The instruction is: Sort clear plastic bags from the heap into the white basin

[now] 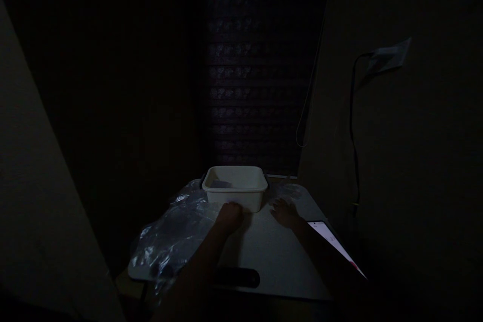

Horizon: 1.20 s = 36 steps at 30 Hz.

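A white rectangular tub [237,196] with dark side handles stands at the far side of a light tabletop [275,256]. Something greyish lies inside it, too dim to name. Close against the tub's front wall is my left hand [231,216], its fingers curled closed; what they hold, if anything, is hidden. Crumpled clear plastic sheeting [169,231] spreads over the table to the left of that hand. To the right of the tub, my right hand [285,213] rests low over the tabletop with its fingers apart and nothing visible in them.
A lit phone or tablet [334,241] lies at the table's right edge, partly behind my right forearm. A dark oval slot [237,277] marks the near edge. Blinds [237,85] hang behind, and a cable [352,126] runs down the right wall. The room is very dark.
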Available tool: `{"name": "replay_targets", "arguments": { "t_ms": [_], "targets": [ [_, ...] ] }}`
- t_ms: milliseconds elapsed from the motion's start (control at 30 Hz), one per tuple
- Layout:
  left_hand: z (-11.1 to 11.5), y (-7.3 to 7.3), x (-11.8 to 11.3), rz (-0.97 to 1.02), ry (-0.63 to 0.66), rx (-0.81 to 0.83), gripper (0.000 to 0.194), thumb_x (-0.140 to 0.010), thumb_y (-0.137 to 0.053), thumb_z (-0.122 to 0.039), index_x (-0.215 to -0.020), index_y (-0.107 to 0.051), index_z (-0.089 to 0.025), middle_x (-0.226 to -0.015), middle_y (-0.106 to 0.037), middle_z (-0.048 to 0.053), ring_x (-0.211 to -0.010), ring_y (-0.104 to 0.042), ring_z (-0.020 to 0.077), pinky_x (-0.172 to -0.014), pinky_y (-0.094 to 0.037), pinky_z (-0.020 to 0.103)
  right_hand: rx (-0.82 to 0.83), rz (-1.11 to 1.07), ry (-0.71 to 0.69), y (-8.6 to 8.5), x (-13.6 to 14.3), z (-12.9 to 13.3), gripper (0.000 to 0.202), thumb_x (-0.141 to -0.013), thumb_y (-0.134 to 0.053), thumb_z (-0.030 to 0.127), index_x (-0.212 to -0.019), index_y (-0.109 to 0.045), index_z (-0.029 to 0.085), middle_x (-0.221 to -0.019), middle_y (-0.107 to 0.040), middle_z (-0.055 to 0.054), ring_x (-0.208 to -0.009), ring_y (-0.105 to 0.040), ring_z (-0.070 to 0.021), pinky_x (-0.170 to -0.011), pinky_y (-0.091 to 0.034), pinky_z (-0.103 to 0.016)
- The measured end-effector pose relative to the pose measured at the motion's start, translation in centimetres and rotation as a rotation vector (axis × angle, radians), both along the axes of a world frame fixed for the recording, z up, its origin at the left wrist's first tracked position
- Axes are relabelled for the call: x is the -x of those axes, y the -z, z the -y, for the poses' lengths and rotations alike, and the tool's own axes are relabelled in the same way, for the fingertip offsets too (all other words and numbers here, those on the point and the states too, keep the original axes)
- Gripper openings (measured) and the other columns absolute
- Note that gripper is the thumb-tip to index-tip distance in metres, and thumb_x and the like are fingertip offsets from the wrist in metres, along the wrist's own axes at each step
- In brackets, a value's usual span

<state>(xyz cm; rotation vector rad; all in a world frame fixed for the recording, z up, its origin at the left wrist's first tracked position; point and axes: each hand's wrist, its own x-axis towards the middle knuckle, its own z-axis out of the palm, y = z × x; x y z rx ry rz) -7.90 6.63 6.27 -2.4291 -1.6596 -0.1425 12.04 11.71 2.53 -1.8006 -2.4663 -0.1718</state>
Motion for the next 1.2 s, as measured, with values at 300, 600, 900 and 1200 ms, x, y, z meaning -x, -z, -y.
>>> {"name": "replay_targets", "arguments": {
  "t_ms": [300,600,900,1200],
  "targets": [
    [0.9,-0.2,-1.0,0.025,0.018,0.003,0.025,-0.070,-0.031,-0.020,-0.069,-0.054,-0.012,-0.073,-0.055,0.010,-0.068,-0.051,0.0172,-0.060,-0.036,0.028,-0.031,0.041,-0.011,-0.8,-0.8,2.0,0.024,-0.066,-0.033,0.008,-0.081,-0.052,0.011,-0.090,-0.051,-0.011,-0.084,-0.045,-0.0185,-0.070,-0.030,-0.031],
    [1.8,-0.7,-1.1,0.074,0.039,-0.004,0.025,-0.071,-0.030,-0.021,-0.067,-0.054,-0.013,-0.071,-0.055,0.008,-0.066,-0.050,0.0158,-0.058,-0.036,0.026,-0.056,-0.008,0.001,-1.9,-0.7,2.9,0.030,-0.066,-0.036,0.013,-0.091,-0.049,0.018,-0.096,-0.050,-0.006,-0.087,-0.044,-0.0157,-0.071,-0.029,-0.028],
    [0.6,-0.5,-0.1,0.153,-0.026,0.027,0.024,-0.072,-0.032,-0.022,-0.070,-0.054,-0.014,-0.075,-0.056,0.007,-0.071,-0.050,0.0147,-0.062,-0.036,0.024,-0.125,0.068,0.120,-0.6,1.2,-0.8,0.026,-0.068,-0.033,0.008,-0.071,-0.057,0.014,-0.081,-0.056,-0.013,-0.077,-0.050,-0.0194,-0.067,-0.030,-0.032],
    [1.1,-0.9,-0.2,0.158,-0.035,0.036,0.026,-0.072,-0.030,-0.023,-0.073,-0.055,-0.014,-0.077,-0.056,0.008,-0.073,-0.050,0.0159,-0.063,-0.035,0.026,-0.189,-0.003,0.212,-3.2,-0.6,0.4,0.028,-0.071,-0.029,0.012,-0.072,-0.057,0.014,-0.077,-0.057,-0.011,-0.071,-0.051,-0.0176,-0.061,-0.033,-0.028]
  ]
}}
